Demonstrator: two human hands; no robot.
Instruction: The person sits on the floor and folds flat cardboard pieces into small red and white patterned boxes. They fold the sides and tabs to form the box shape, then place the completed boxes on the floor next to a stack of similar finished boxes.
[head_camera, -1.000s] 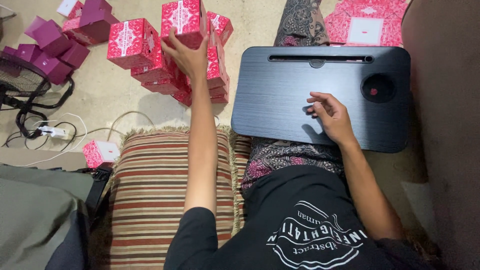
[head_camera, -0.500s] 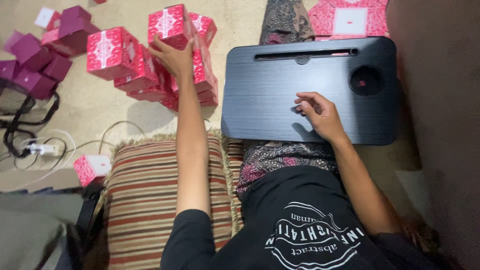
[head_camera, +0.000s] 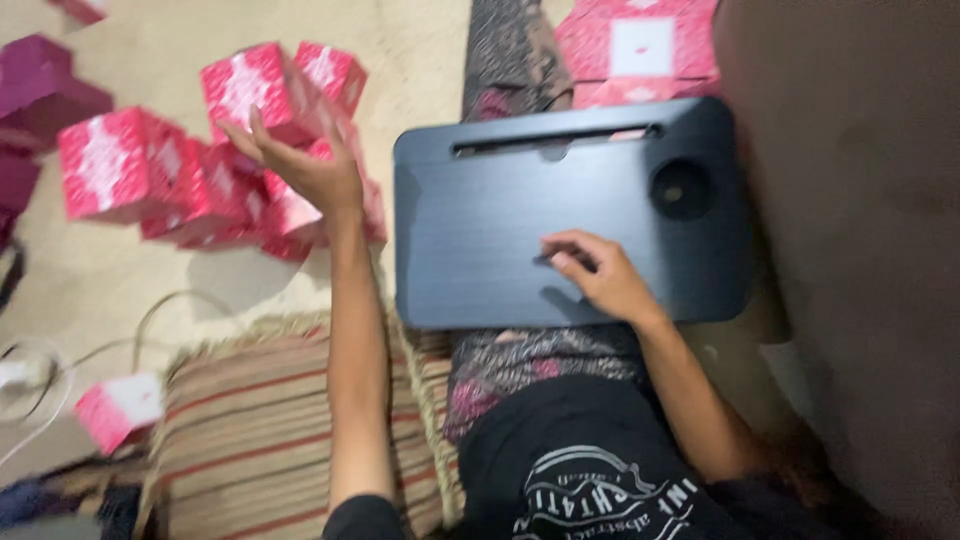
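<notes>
Left hand (head_camera: 300, 165) open (blurred) over pink boxes (head_camera: 190, 170) — untouched.

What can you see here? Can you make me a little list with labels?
Place: floor, seen from the person's head camera
Left hand: open, stretched out over a pile of pink boxes; whether it touches one is too blurred to tell
Right hand: resting on the black lap tray, fingers curled
Tray details: long slot near the far edge, round cup hollow
Beside the left arm: striped cushion
Far left: purple boxes, white cable
</notes>
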